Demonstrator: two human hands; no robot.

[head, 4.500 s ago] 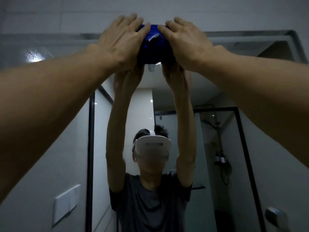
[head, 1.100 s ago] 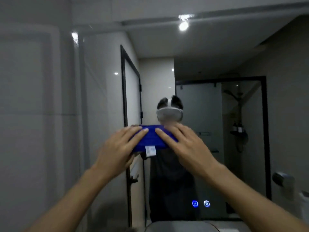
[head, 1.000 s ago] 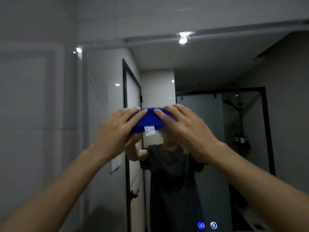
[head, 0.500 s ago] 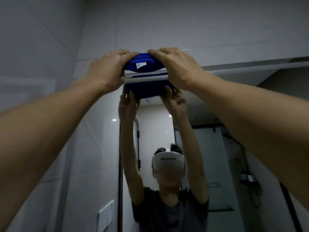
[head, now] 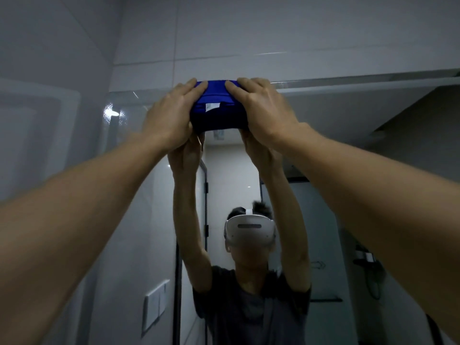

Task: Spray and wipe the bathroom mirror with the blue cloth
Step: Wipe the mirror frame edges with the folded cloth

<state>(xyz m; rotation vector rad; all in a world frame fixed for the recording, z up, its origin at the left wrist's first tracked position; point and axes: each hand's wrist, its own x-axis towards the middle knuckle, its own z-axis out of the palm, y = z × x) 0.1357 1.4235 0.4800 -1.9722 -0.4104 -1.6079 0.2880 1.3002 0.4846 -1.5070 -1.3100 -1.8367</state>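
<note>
A folded blue cloth (head: 216,100) with a small white label lies flat against the top edge of the bathroom mirror (head: 348,170). My left hand (head: 171,115) presses its left side with straight fingers. My right hand (head: 263,113) presses its right side the same way. Both arms are stretched up and forward. The glass reflects my raised arms and the cloth's underside. No spray bottle is in view.
Pale wall tiles (head: 249,33) run above the mirror and along the left wall. A bright light spot (head: 112,113) glints at the mirror's upper left corner. The reflection holds a black-framed door, a wall switch (head: 154,307) and a shower area at the right.
Over the last second both hands slid the cloth up the glass from chest height to the top edge. Since half a second ago it has come slightly down and right.
</note>
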